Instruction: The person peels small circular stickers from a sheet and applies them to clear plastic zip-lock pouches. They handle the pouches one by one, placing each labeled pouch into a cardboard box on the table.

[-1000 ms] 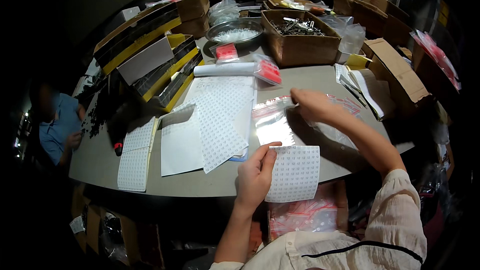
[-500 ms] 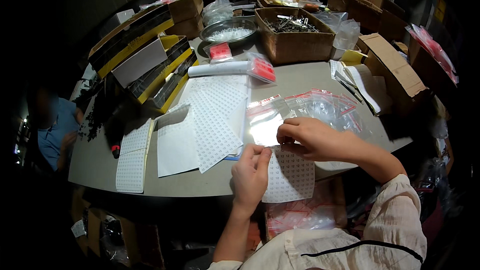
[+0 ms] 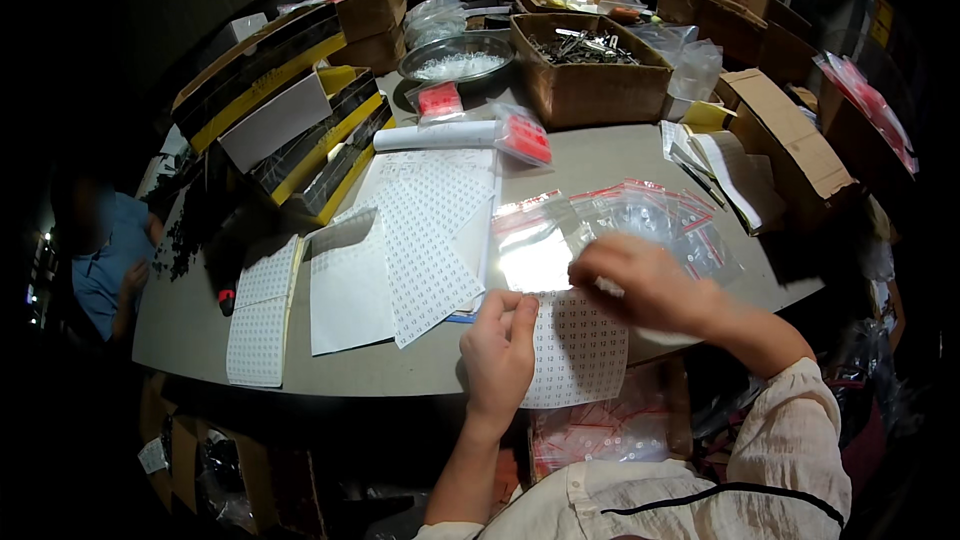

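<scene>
My left hand (image 3: 497, 355) pinches the left edge of a white sheet of small printed stickers (image 3: 578, 352), thumb on top, at the table's front edge. Over the sheet's upper right corner is my right hand (image 3: 645, 285), somewhat blurred, with its fingers drawn together in a pinch. Whatever those fingertips hold is too small to make out. Just beyond my hands lies a clear zip bag (image 3: 528, 248) with a red-striped top, shining in the light. More such zip bags (image 3: 650, 210) are fanned out to its right, partly covered by my right hand.
Left of my hands, more sticker sheets (image 3: 435, 250) lie on a pad, beside a sticker booklet (image 3: 262, 325). Farther back are a metal bowl (image 3: 455, 60), a cardboard box of metal parts (image 3: 590, 90) and black-and-yellow boxes (image 3: 320, 155). Another person (image 3: 110, 260) is at far left.
My right hand has shifted slightly right along the sheet's top edge, uncovering more of the stickers there. The left hand keeps its hold on the sheet with little movement.
</scene>
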